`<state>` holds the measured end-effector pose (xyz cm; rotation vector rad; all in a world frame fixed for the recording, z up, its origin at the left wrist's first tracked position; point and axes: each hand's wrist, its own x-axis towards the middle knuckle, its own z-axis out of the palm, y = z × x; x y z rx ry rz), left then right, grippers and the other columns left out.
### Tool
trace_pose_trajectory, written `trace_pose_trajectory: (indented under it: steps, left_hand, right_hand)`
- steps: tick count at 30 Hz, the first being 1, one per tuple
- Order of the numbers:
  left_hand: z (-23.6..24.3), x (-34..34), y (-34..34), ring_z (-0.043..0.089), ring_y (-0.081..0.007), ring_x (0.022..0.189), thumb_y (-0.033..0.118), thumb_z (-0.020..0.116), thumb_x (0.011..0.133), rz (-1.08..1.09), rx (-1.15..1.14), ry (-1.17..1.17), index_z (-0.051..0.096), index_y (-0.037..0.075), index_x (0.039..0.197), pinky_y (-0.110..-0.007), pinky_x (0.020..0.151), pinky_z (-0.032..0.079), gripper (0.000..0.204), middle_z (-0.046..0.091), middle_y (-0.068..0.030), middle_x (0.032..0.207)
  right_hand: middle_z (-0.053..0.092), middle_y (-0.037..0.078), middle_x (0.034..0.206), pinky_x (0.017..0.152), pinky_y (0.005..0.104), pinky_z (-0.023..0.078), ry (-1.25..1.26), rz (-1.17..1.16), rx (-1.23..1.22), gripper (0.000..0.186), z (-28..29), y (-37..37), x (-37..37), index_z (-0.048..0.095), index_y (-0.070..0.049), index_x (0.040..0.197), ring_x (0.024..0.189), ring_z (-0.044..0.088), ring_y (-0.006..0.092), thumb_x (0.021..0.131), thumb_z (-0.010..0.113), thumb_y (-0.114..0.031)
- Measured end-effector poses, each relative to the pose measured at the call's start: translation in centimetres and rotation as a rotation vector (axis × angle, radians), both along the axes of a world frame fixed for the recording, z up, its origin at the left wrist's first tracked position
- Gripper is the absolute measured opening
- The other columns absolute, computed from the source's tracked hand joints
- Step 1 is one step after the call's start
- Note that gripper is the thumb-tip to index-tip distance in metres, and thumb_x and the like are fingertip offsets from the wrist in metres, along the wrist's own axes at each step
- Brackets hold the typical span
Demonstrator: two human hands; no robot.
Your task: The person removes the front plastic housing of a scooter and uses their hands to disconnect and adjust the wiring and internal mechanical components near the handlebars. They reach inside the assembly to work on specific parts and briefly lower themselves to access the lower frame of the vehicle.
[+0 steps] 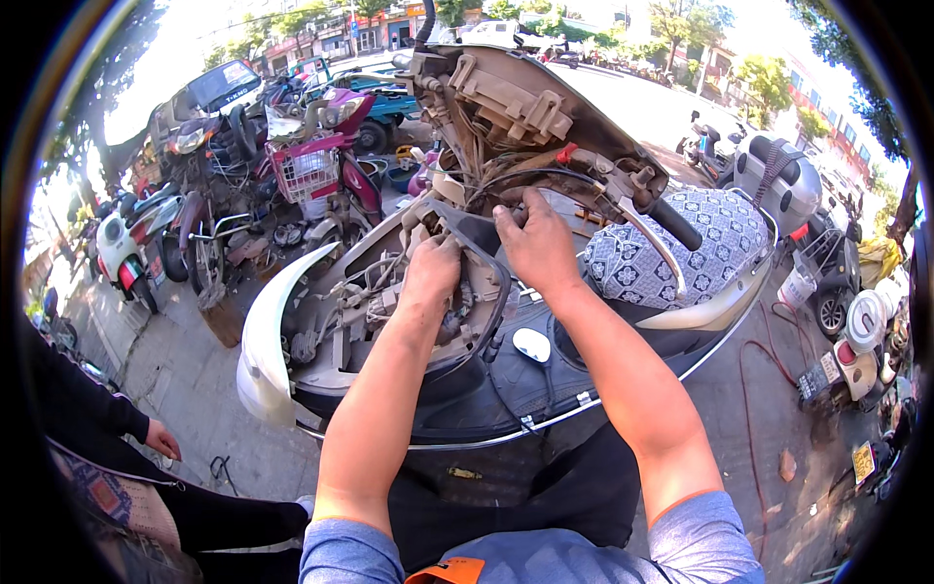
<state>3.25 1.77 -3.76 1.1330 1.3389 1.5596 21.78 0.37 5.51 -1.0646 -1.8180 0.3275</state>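
Currently I have both bare hands in view, working over the stripped front of a scooter [506, 384] that lies crosswise before the person, its white curved panel [261, 341] to the left. I see the left hand [433, 273] with its fingers curled in at the edge of a dark grey panel [474, 230]; what it pinches, if anything, I cannot tell. The right hand [538, 245] is bent at the same panel's other side, thumb and fingers close together near the loose wires [469, 183], and I cannot make out whether it grasps one. Beyond them I get the brown underside of a tilted cover [530, 88], and to the right a black handlebar grip [675, 224] over a patterned seat cover [725, 229]. A white oval mirror [531, 344] sits between the forearms. At lower left I also catch a bystander's hand [163, 440], hanging well apart from the scooter.
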Motion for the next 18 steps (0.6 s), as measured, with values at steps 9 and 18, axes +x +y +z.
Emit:
trace_pose_trajectory:
  steps: [9, 18]
  left_hand:
    - [2.0, 0.6, -3.0, 0.077, -0.0382, 0.102, 0.034, 0.060, 0.106, 0.127, 0.088, 0.373, 0.076, -0.006, 0.118, -0.045, 0.091, 0.056, 0.045, 0.079, -0.0271, 0.105]
    - [1.1, 0.1, -2.9, 0.075, -0.0270, 0.099, 0.028, 0.062, 0.106, 0.088, 0.134, 0.119, 0.074, -0.010, 0.119, -0.039, 0.090, 0.055, 0.042, 0.079, -0.0207, 0.104]
  right_hand:
    - [0.076, 0.022, 0.097, 0.084, 0.0493, 0.056, 0.070, -0.055, -0.105, 0.040, -1.1, -0.3, 1.0, 0.062, 0.001, 0.128, 0.090, 0.074, 0.0417, 0.100, 0.070, -0.025]
    - [0.075, 0.017, 0.094, 0.084, 0.0468, 0.056, 0.016, 0.071, 0.037, 0.029, -0.8, -0.6, 1.5, 0.072, -0.001, 0.095, 0.091, 0.073, 0.0396, 0.103, 0.068, -0.029]
